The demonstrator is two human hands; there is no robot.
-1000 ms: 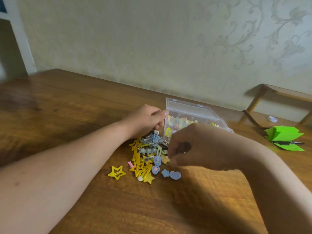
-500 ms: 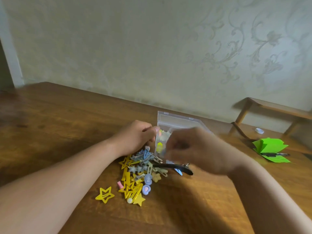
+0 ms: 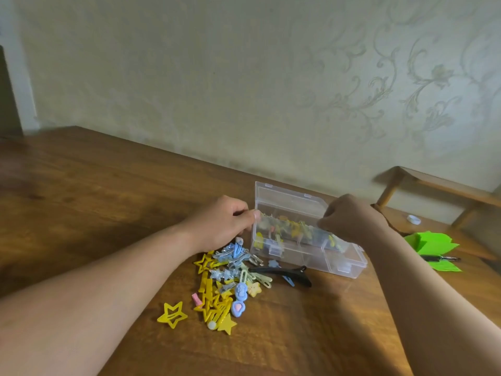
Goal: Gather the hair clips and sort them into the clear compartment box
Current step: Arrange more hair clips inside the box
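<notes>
A person's left hand grips the left rim of the open clear box, thumb on its corner, far right on the wooden surface. The right hand hangs curled over the box's right end; whether its grip holds anything cannot be told. Loose clips lie heaped just near-left of the box.

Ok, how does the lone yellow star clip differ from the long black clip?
The yellow star clip is a bright cut-out star; the black clip is long, slim and dark. The yellow star clip lies alone, near-left of the pile; the black clip lies just before the clear box. Both rest on the table, outside the box, unheld.
</notes>
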